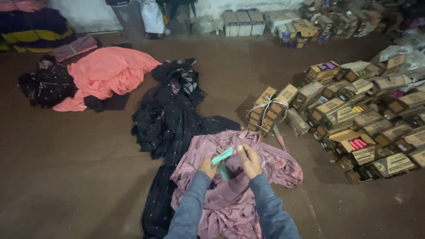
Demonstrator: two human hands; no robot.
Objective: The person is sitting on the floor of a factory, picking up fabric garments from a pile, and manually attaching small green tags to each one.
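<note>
A crumpled mauve-pink garment [274, 166] lies on the brown floor in front of me. My left hand [207, 167] and my right hand [250, 161] are close together above it, both in grey-blue sleeves. Between them they hold a small teal-green object [222, 157], flat and narrow, with a piece hanging down. My left hand grips its lower end and my right hand pinches near its upper end. A black sequinned garment [170, 115] stretches from under the pink one toward the far side.
A coral-pink cloth [106, 73] and a dark cloth [46, 84] lie at the far left. Several cardboard boxes [354, 115] are heaped at the right, one bundle [270, 108] tied with string. More boxes, sacks and folded fabric line the back wall.
</note>
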